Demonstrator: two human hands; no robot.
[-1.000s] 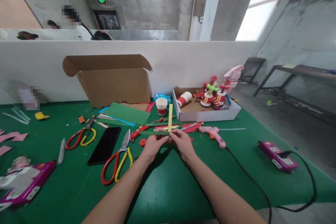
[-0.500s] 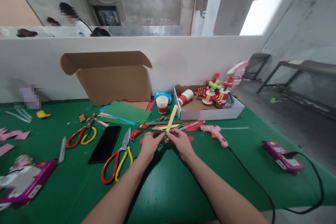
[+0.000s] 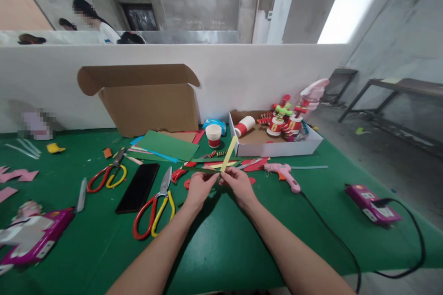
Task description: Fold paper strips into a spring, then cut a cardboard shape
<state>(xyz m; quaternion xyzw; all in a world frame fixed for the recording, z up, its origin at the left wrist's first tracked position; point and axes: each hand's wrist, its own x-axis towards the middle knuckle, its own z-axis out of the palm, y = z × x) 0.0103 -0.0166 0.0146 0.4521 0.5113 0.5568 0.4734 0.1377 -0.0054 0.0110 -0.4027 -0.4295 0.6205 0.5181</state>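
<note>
Both my hands meet over the middle of the green table. My left hand (image 3: 201, 188) pinches a dark green paper strip (image 3: 199, 170) that points off to the left. Fingers of my right hand (image 3: 238, 185) are closed on a pale yellow paper strip (image 3: 229, 154), which stands up at a slant. The two strips come together between my fingertips, where the joint is mostly hidden. Just beyond lie coloured paper pieces and a red-handled knife (image 3: 179, 173). Large scissors (image 3: 161, 202) with red and yellow handles lie left of my left hand.
A white box (image 3: 277, 149) holds cups and paper figures. Nearby stand a paper cup (image 3: 213, 135) and a pink glue gun (image 3: 284, 175), its cord trailing right. Leftward are a black phone (image 3: 137, 189), smaller scissors (image 3: 112, 173), green paper sheets (image 3: 169, 145) and a cardboard box (image 3: 152, 106).
The view has shifted slightly. My hands stay together at the same spot, with the yellow strip leaning a little farther right.
</note>
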